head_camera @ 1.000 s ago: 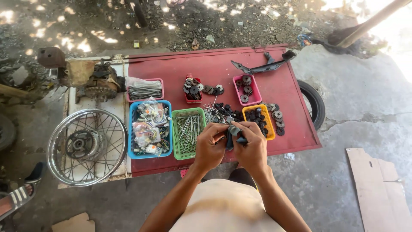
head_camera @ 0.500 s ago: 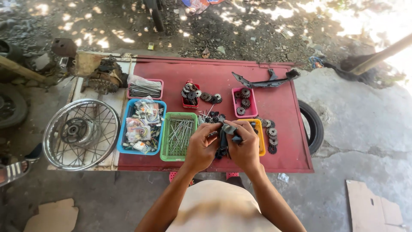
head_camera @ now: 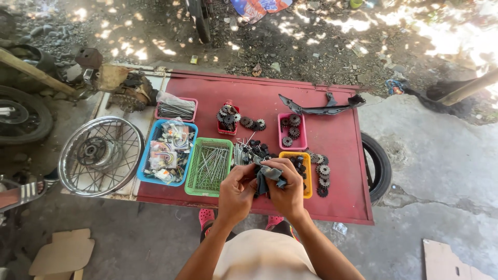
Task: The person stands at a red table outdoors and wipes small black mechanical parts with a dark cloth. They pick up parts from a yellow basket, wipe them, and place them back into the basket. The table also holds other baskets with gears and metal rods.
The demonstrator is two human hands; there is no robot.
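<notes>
From the head view, both hands meet over the front edge of the red metal worktop. The left hand and right hand each have their grip clenched on a crumpled grey cloth held between them, just above the yellow plastic basket of dark gears. To the left sit a green mesh basket of thin metal spokes and a blue plastic tray of packets; a spoked wheel rim lies at the far left.

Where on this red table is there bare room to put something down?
Bare red table shows along the near right edge, right of the yellow basket, and at the far end left of the black bracket. The middle around both hands, holding a grey cloth, is crowded.
</notes>
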